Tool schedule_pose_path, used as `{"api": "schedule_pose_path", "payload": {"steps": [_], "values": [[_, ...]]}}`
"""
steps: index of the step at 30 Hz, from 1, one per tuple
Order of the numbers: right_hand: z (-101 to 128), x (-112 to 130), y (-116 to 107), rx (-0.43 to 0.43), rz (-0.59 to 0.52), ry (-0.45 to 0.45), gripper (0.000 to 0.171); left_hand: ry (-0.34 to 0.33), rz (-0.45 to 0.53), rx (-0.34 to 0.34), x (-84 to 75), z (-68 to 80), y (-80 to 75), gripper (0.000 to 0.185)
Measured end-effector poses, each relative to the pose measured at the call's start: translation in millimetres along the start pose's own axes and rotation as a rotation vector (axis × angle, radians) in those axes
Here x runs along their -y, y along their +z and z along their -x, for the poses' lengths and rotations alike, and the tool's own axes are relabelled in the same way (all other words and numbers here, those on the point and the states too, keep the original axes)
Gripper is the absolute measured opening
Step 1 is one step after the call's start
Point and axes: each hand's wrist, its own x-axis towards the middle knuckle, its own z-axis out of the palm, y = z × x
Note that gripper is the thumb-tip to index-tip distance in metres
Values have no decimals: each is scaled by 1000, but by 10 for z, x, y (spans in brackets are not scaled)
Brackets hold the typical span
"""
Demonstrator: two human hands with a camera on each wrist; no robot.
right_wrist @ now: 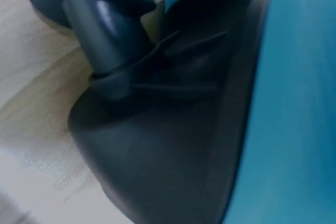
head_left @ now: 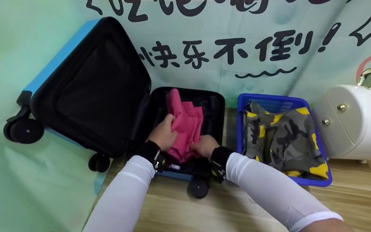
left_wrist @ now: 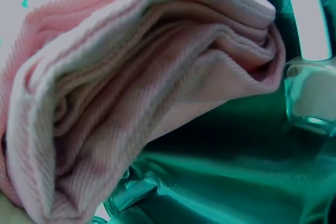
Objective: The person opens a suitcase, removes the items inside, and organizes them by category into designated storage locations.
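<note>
A folded pink garment (head_left: 187, 124) is held over the lower shell of an open blue suitcase (head_left: 221, 106). My left hand (head_left: 163, 132) grips its left side, thumb on top. At its lower right edge, my right hand (head_left: 205, 146) pinches the cloth with curled fingers. Up close in the left wrist view, the layered ribbed folds of the garment (left_wrist: 131, 93) face the camera. A small bottle like nail polish (left_wrist: 310, 30) lies beside it on the suitcase lining. The right wrist view has only the suitcase's outside and a wheel housing (right_wrist: 168, 150); my right fingers are hidden there.
The suitcase lid (head_left: 98, 87) leans open at the left. To the right stands a blue basket (head_left: 241, 129) with folded grey-and-yellow camouflage clothing (head_left: 291, 141). Beyond it is a white rounded case (head_left: 343, 122). A printed cloth backdrop (head_left: 185, 77) hangs behind the wooden surface (head_left: 172, 206).
</note>
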Motion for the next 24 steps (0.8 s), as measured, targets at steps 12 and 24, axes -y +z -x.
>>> {"api": "schedule_pose_path", "payload": {"steps": [12, 24], "values": [[250, 148, -254, 60, -241, -16, 10, 50, 99, -31, -70, 16, -146, 40], [459, 224, -619, -10, -78, -184, 5, 134, 140, -97, -369, 99, -236, 40]]}}
